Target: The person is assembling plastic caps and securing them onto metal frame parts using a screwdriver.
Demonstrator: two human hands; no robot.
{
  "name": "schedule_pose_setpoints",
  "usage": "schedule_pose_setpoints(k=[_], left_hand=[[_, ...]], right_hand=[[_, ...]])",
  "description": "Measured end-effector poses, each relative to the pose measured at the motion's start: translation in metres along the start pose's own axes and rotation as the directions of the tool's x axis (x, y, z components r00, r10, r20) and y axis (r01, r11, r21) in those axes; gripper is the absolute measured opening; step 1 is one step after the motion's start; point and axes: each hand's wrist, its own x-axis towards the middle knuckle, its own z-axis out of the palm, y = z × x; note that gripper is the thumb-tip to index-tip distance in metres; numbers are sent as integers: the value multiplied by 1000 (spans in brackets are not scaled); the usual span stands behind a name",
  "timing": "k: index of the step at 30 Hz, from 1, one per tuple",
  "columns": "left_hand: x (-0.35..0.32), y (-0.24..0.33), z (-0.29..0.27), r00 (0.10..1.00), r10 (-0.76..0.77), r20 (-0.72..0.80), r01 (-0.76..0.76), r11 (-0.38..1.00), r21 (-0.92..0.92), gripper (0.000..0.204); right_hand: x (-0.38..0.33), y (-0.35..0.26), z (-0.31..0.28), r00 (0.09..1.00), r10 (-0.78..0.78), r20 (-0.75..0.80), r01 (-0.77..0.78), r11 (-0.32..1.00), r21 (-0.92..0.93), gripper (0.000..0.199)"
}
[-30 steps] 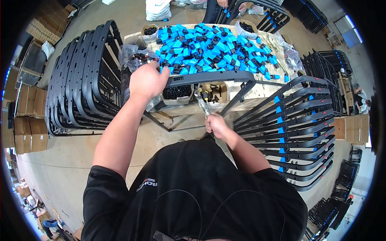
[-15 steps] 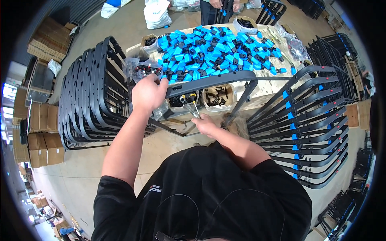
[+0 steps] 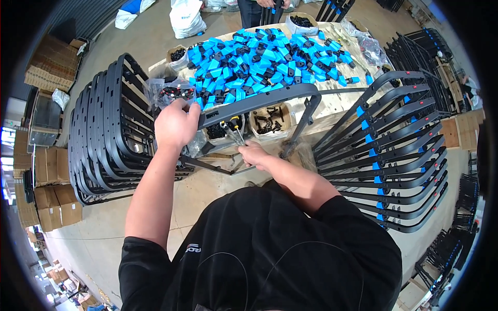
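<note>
A dark grey metal frame with rounded corners (image 3: 259,100) stands at mid-frame, its top rail slanting up rightward. Below the rail, a silver, yellow and black hand tool (image 3: 239,136) leans up-left.

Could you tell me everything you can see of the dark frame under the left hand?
The dark frame looks like painted metal, blackish grey. Its long upper bar has small openings and rounds a corner at the right into a downward leg. It is at the near edge of the table, in front of the blue-and-black pieces. The left hand grips it, hiding its left corner.
</note>
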Motion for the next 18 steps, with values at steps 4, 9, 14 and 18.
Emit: schedule_pose_setpoints(k=[4, 9, 14, 18], left_hand=[[0, 0, -2, 1000, 3, 5, -3, 1000, -11, 45], [-2, -2, 0, 1000, -3, 22, 3, 1000, 12, 45], [-2, -1, -2, 1000, -13, 19, 13, 1000, -18, 45], [-1, -6, -1, 1000, 1, 16, -1, 1000, 0, 46]], right_hand=[[-6, -6, 0, 999, 11, 49, -11, 1000, 4, 55], [-30, -19, 14, 983, -86, -163, 84, 996, -24, 23], [-26, -13, 11, 966, -240, -99, 227, 965, -128, 50], [-15, -2, 15, 981, -136, -135, 131, 990, -45, 48]])
